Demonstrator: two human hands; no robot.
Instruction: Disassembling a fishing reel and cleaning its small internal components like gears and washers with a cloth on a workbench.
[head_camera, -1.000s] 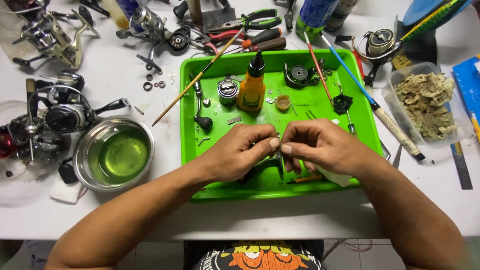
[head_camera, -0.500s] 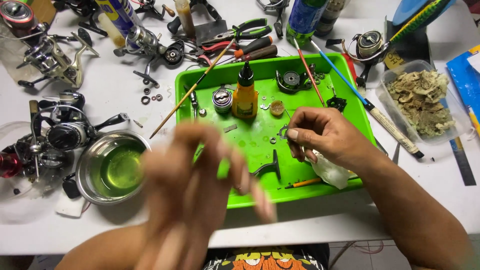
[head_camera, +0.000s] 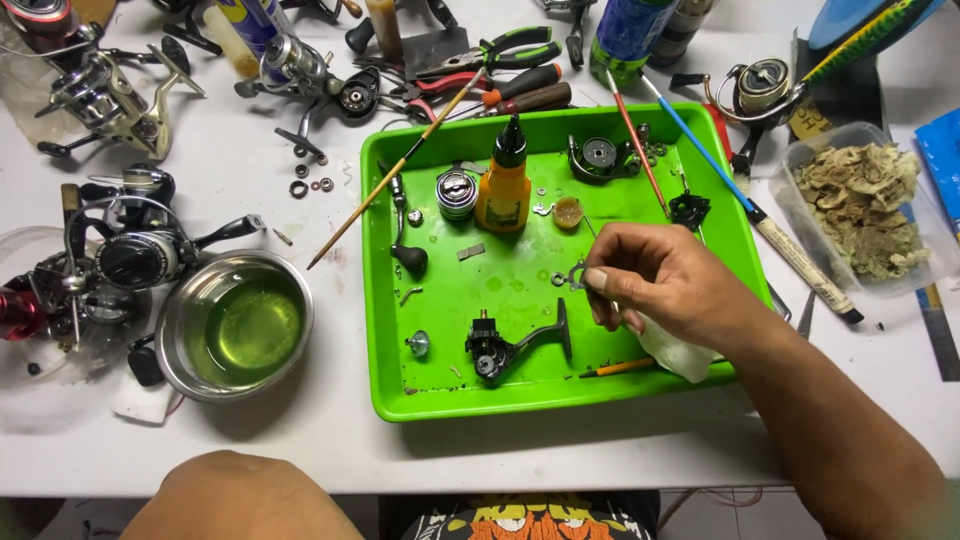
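The white worktable carries a bright green rectangular plastic tray at centre, with a round steel bowl of yellow-green liquid at its nine o'clock and a clear plastic tub of beige scraps at its two o'clock. Inside the tray, your right hand sits at about three o'clock — thumb and forefinger pinched on a small flat grey metal part, a white cloth tucked under the palm — while the black reel body with its stem lies at six o'clock and the orange squeeze bottle with black nozzle stands at twelve. Of your left hand only the forearm shows at the bottom edge, well apart from the right, so its grip cannot be told.
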